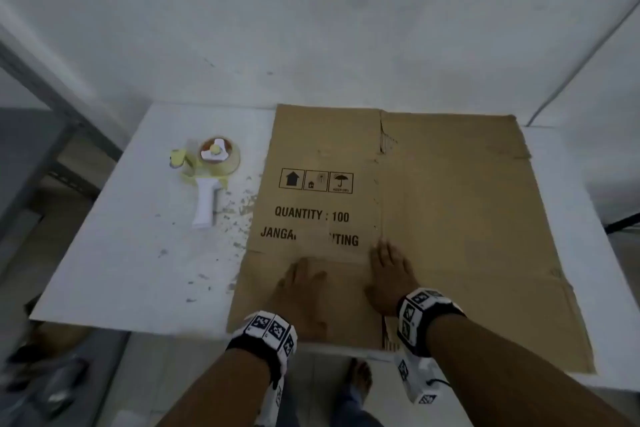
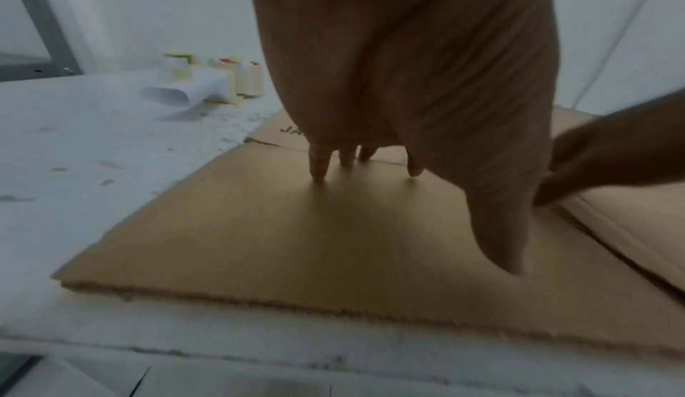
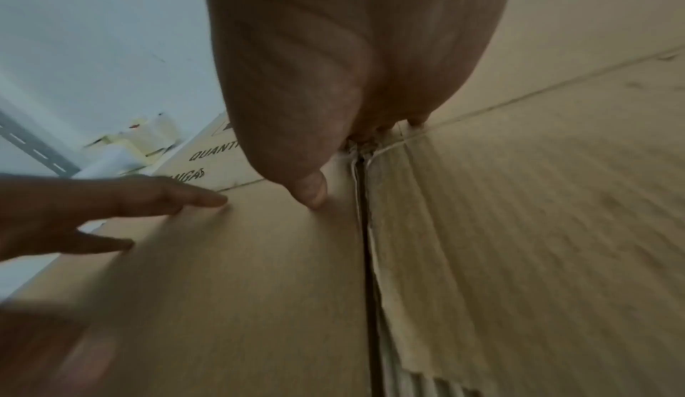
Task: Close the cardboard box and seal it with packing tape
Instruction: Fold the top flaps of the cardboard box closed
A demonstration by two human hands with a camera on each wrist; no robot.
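A brown cardboard box (image 1: 433,204) lies flattened on the white table (image 1: 138,260), printed "QUANTITY : 100". My left hand (image 1: 304,281) rests flat on its near flap, fingers spread and touching the cardboard (image 2: 296,242). Just to the right, my right hand (image 1: 388,270) presses flat beside the slit between two flaps (image 3: 365,227), thumb on the left flap. A tape dispenser (image 1: 211,170) with a white handle and a clear tape roll lies on the table left of the box, away from both hands. It shows blurred in the left wrist view (image 2: 207,81).
The table stands against a white wall (image 1: 311,28). A grey metal shelf frame (image 1: 52,121) stands at the left. Scuffed paint flecks (image 1: 239,215) mark the table beside the box. The box's near edge overhangs the table front, above my bare foot (image 1: 360,381).
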